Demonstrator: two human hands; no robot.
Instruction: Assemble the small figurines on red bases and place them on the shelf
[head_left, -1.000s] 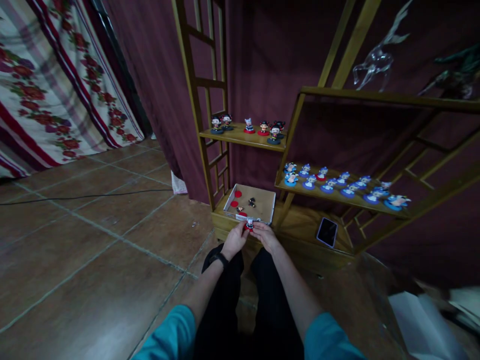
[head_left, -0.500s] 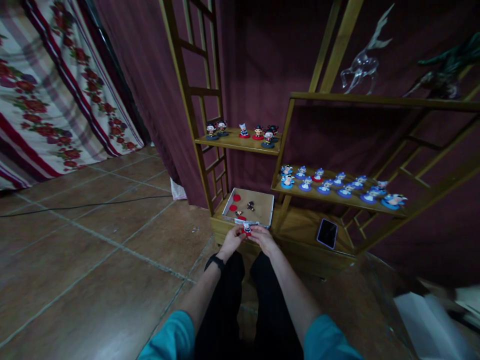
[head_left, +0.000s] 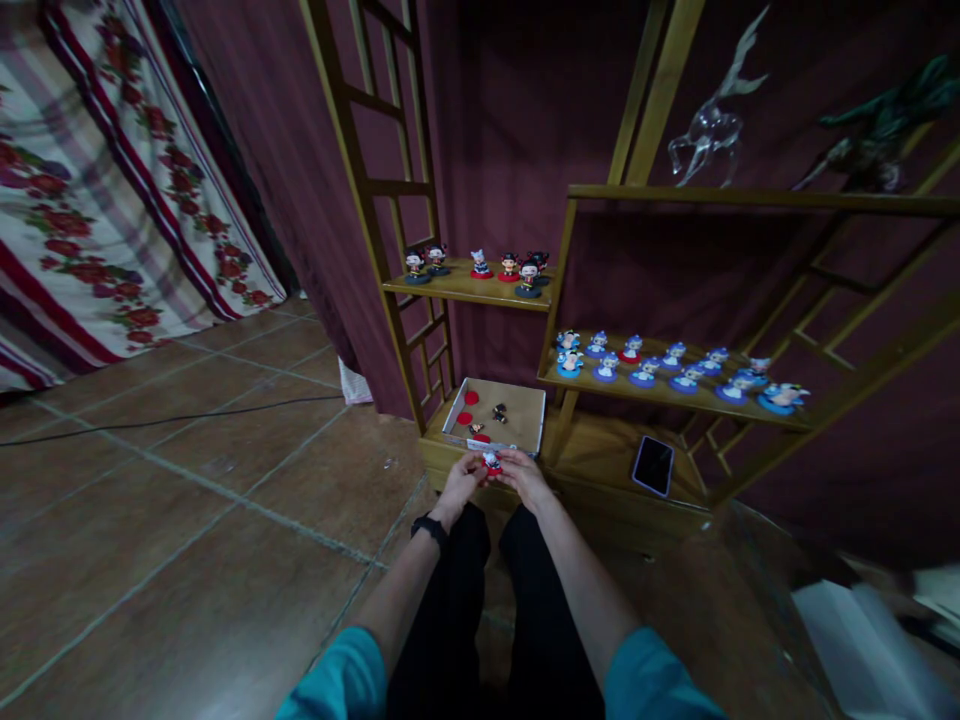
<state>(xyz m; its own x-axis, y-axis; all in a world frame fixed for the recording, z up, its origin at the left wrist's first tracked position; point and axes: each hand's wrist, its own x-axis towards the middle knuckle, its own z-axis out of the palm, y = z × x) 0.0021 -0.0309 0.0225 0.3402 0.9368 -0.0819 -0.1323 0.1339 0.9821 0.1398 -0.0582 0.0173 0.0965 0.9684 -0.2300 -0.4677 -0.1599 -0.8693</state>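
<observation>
Between my fingertips is a small white figurine [head_left: 491, 459] on a red round base. My left hand [head_left: 462, 480] grips it from the left, and my right hand [head_left: 523, 475] closes on it from the right. Just beyond my hands lies a shallow cardboard box [head_left: 517, 400]. Inside it are several red discs [head_left: 465, 418], a dark figurine [head_left: 499, 412] and another small figurine [head_left: 476, 428] lying down near the front. The base of the held figurine is partly covered by my fingers.
Several dark-haired figurines [head_left: 529, 277] stand on the upper left shelf [head_left: 465, 284]. Blue and purple figurines [head_left: 645, 372] line the right shelf [head_left: 750, 405]. A phone [head_left: 653, 466] lies on the bottom board. Above stand a clear deer ornament [head_left: 709, 135] and a dark green sculpture [head_left: 885, 130].
The figurine now looks slightly tilted between my hands, where it stood more upright before. The view has shifted a little, and the shelf things appear slightly further left.
</observation>
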